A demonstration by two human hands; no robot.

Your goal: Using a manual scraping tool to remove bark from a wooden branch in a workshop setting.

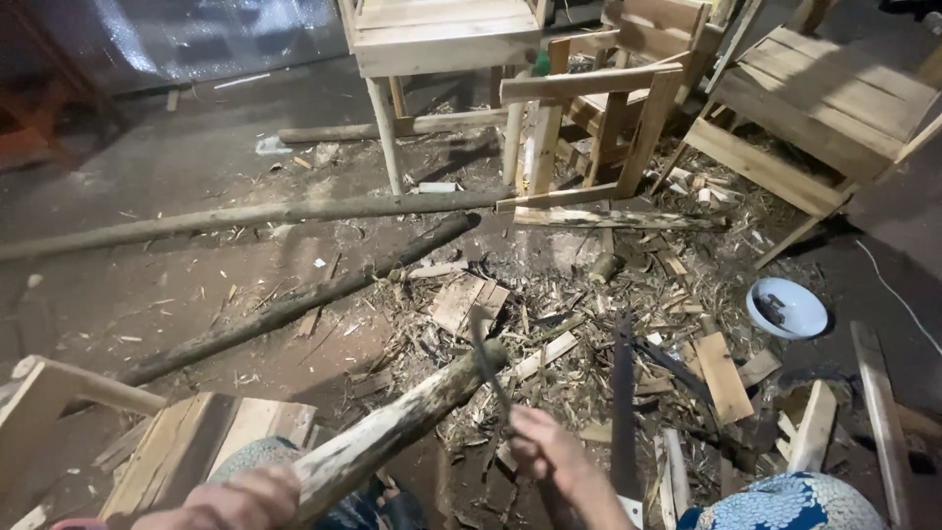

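left hand (240,499) at the bottom edge, fingers wrapped over the near end of a rough, partly barked pole (392,427). pole runs up and to the right from the lap, its far tip raised over the litter near the middle of the view. the grasp sits low on the shaft, likely to brace it against the knee so the far end stays steady and clear of the ground.

right hand (545,451) clenched round the handle of a thin dark blade (488,368), probably a machete or long knife; motion blur makes the exact tool hard to call. blade angles up-left toward the pole tip and meets it or comes very near, on its right side.

a hand saw (624,412) lies blade-up-the-frame just right of the right hand, within easy reach. patterned blue cloth covers the knee (785,503) at lower right.

ground: thick spread of shavings, bark strips and offcuts (589,294) directly under the pole tip, where trimmings would fall. two long poles (294,306) lie on the dirt to the left, well apart from the hands. a white bowl (788,307) sits to the right among scraps. slatted wooden chairs (442,34) and a bare chair frame (589,137) stand at the back. a plank seat panel (186,447) rests beside the left knee.
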